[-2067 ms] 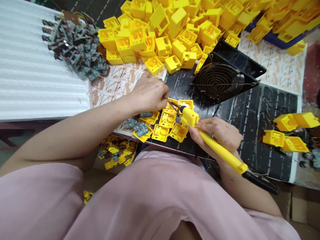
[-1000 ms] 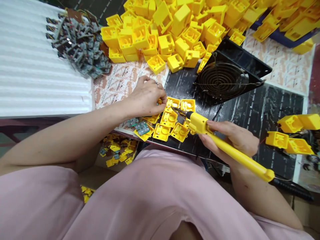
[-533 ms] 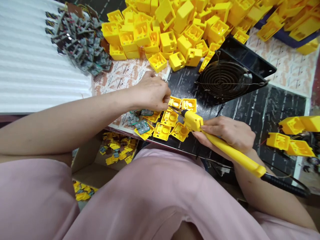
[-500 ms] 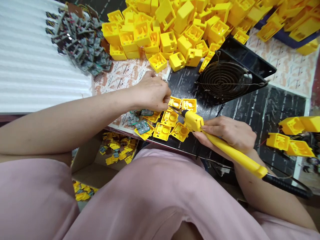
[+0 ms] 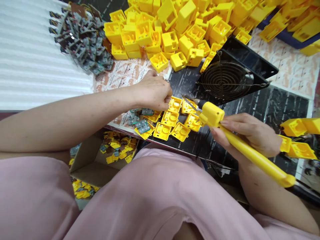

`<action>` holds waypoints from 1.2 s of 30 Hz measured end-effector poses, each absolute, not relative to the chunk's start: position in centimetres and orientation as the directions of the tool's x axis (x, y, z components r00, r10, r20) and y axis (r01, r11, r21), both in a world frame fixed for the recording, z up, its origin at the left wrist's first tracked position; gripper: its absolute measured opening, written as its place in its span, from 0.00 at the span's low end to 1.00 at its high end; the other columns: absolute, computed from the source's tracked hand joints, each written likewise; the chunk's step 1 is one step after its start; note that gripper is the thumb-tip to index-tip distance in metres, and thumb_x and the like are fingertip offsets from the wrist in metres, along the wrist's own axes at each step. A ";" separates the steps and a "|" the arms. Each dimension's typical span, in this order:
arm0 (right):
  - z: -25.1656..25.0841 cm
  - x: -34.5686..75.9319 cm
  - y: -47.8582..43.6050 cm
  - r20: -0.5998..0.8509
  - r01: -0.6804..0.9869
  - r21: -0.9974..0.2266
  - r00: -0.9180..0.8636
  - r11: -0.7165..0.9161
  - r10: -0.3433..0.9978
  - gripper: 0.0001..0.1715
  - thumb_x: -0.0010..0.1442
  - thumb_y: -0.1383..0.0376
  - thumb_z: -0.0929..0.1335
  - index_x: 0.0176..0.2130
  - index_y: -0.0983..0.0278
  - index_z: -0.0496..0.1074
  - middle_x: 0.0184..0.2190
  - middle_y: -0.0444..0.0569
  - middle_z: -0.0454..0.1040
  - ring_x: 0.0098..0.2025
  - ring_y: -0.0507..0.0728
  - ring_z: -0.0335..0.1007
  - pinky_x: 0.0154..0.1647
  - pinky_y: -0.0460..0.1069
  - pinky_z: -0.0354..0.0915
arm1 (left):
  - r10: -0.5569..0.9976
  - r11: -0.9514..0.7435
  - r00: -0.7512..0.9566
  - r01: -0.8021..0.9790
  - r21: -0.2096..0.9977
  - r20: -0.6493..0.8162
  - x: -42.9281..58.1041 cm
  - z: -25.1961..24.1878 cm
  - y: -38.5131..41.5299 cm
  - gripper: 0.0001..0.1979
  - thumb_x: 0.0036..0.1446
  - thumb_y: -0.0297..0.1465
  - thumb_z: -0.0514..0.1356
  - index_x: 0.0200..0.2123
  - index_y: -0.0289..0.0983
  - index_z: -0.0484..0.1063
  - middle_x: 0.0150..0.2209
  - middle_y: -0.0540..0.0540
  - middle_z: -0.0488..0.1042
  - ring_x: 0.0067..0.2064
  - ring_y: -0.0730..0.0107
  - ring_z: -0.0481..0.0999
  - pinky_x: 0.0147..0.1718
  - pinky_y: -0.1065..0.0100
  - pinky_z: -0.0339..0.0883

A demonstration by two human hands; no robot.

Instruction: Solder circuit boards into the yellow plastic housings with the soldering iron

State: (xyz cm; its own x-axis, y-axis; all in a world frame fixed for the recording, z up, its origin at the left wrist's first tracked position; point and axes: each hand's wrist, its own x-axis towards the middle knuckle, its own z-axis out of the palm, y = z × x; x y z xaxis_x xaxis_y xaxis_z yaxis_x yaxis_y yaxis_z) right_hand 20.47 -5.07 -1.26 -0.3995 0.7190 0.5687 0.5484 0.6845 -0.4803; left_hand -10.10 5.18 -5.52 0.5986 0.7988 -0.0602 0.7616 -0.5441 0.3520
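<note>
My right hand (image 5: 250, 130) is wrapped round a yellow soldering iron (image 5: 212, 114), whose cable trails off to the lower right. Its thin metal tip points left, over the upper right of several open yellow plastic cases (image 5: 170, 118). My left hand (image 5: 155, 92) is closed above the left side of these cases, fingertips pinched together. What the left fingers hold, if anything, is hidden behind the hand. Small parts and metal contacts show inside the cases. Grey-green circuit boards (image 5: 142, 126) lie at the left end of the group, one on a case.
A black fan (image 5: 223, 80) with a wire guard stands behind the cases. Heaped yellow housings (image 5: 185, 20) fill the back. Circuit boards with wires (image 5: 85, 43) are piled on white foam (image 5: 32, 56). A cardboard box (image 5: 92, 166) sits below the table edge. More yellow cases (image 5: 302, 150) lie at right.
My right hand has drawn the soldering iron to the right, away from my left fingers, uncovering another case. My left hand stays nearly in place, still closed.
</note>
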 end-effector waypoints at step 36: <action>-6.4 16.1 0.1 0.573 0.476 -0.219 -0.644 0.852 0.507 0.21 0.65 0.63 0.76 0.55 0.61 0.73 0.49 0.55 0.83 0.50 0.66 0.83 0.48 0.60 0.82 | 0.918 -0.367 0.329 0.917 0.157 0.220 -19.4 -2.7 0.9 0.24 0.71 0.46 0.48 0.45 0.43 0.83 0.63 0.46 0.78 0.71 0.46 0.64 0.72 0.33 0.47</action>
